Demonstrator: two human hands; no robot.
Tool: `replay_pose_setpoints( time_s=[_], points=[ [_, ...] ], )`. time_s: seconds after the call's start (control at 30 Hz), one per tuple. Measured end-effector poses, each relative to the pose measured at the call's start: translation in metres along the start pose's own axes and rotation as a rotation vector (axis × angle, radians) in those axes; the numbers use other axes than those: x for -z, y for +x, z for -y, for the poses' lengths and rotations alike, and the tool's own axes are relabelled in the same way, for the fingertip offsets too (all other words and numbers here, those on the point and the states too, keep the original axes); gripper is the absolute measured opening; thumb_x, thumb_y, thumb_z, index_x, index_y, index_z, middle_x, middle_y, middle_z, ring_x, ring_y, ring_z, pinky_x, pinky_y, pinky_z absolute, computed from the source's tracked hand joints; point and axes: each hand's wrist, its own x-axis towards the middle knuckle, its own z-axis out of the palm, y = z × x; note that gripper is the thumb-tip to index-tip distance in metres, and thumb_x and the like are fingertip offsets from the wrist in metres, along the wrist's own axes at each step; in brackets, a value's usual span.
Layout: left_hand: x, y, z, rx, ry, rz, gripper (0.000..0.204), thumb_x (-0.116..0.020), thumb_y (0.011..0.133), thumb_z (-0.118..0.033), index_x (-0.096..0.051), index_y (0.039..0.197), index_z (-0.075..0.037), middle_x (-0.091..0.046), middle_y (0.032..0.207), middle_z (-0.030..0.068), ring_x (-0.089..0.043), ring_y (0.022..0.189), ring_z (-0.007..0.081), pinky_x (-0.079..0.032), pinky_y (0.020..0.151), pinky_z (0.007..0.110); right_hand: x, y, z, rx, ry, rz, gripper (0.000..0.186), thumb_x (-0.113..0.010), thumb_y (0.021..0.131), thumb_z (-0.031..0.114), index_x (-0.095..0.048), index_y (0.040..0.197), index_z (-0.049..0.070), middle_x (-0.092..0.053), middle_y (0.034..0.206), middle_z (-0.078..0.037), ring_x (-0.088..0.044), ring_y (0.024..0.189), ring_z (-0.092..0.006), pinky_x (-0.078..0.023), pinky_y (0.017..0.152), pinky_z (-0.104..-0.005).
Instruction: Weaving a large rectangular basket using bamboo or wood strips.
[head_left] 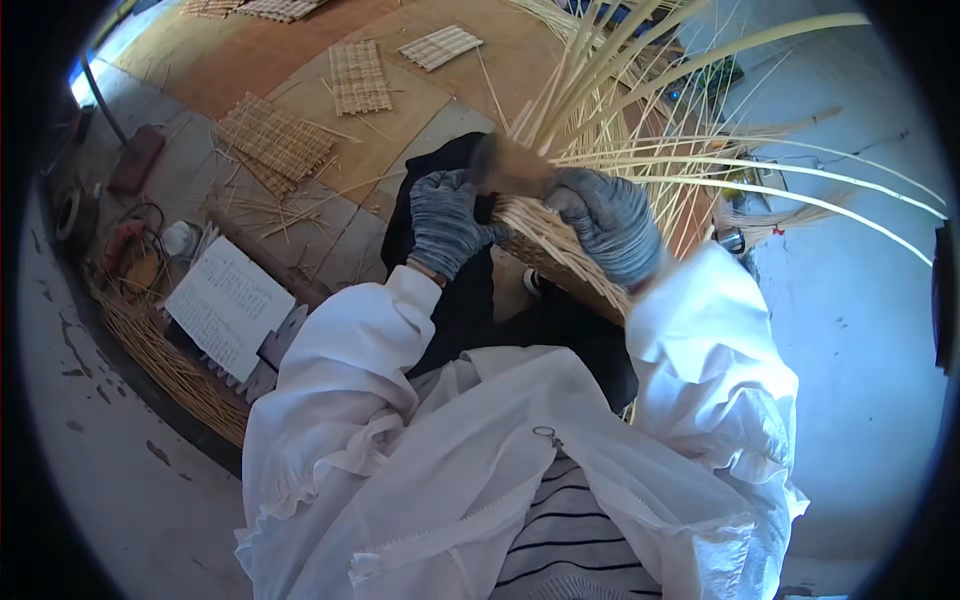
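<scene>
Woven mats (275, 140) are spread toward the far left corner of the floor (260, 55); along its left edge, a handwritten sheet (230, 300) is laid beside thin strips (165, 355). Long pale strips (575, 85) are fanned beyond the right hand (612, 225), in which a blurred brown tool (515, 168) is gripped. Above the dark-clothed lap (450, 320), a tan, slatted woven piece (555, 255) is slanted, its far end partly hidden. It is met by the curled left hand (447, 222); whether it is gripped there cannot be told.
</scene>
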Motion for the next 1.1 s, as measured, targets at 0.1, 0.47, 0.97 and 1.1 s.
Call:
replay_pose_setpoints(
  time_s=[0.1, 0.47, 0.97, 1.1],
  points=[
    [0.006, 0.001, 0.005, -0.035, -0.085, 0.017, 0.058, -0.074, 0.043, -0.045, -0.057, 0.088, -0.012, -0.054, 0.094, 0.0044, -0.047, 0.093, 0.0241, -0.032, 0.083, 0.039, -0.023, 0.004, -0.016, -0.105, 0.002, 0.1, 0.017, -0.055, 0.073, 0.022, -0.06, 0.08, 0.008, -0.06, 0.077, -0.013, -0.059, 0.072, -0.0285, -0.046, 0.063, -0.035],
    [0.006, 0.002, 0.004, -0.054, -0.088, -0.008, 0.052, -0.075, 0.041, -0.04, -0.058, 0.083, -0.013, -0.054, 0.091, 0.0021, -0.049, 0.089, 0.0236, -0.033, 0.081, 0.039, 0.004, 0.011, -0.015, -0.111, -0.31, 0.032, 0.015, -0.051, 0.076, 0.015, -0.057, 0.087, 0.007, -0.059, 0.077, -0.015, -0.058, 0.071, -0.0298, -0.046, 0.063, -0.036],
    [0.016, 0.005, -0.021, -0.13, -0.044, 0.154, 0.039, -0.075, 0.05, -0.028, -0.06, 0.081, -0.011, -0.056, 0.092, 0.0053, -0.05, 0.089, 0.0241, -0.037, 0.08, 0.036, -0.007, -0.052, -0.03, -0.678, -0.193, 0.478, 0.024, -0.057, 0.072, 0.022, -0.061, 0.089, 0.005, -0.061, 0.078, -0.016, -0.059, 0.071, -0.0295, -0.047, 0.066, -0.0356],
    [0.025, 0.019, 0.03, -0.084, -0.562, 0.263, 0.026, -0.067, 0.063, -0.016, -0.06, 0.086, -0.006, -0.057, 0.096, 0.0059, -0.052, 0.092, 0.023, -0.038, 0.083, 0.039, 0.023, -0.15, -0.037, -0.887, 0.469, -0.213, 0.019, -0.047, 0.081, 0.018, -0.061, 0.082, 0.005, -0.058, 0.062, -0.007, -0.053, 0.051, -0.0146, -0.043, 0.05, -0.0246]
  ],
)
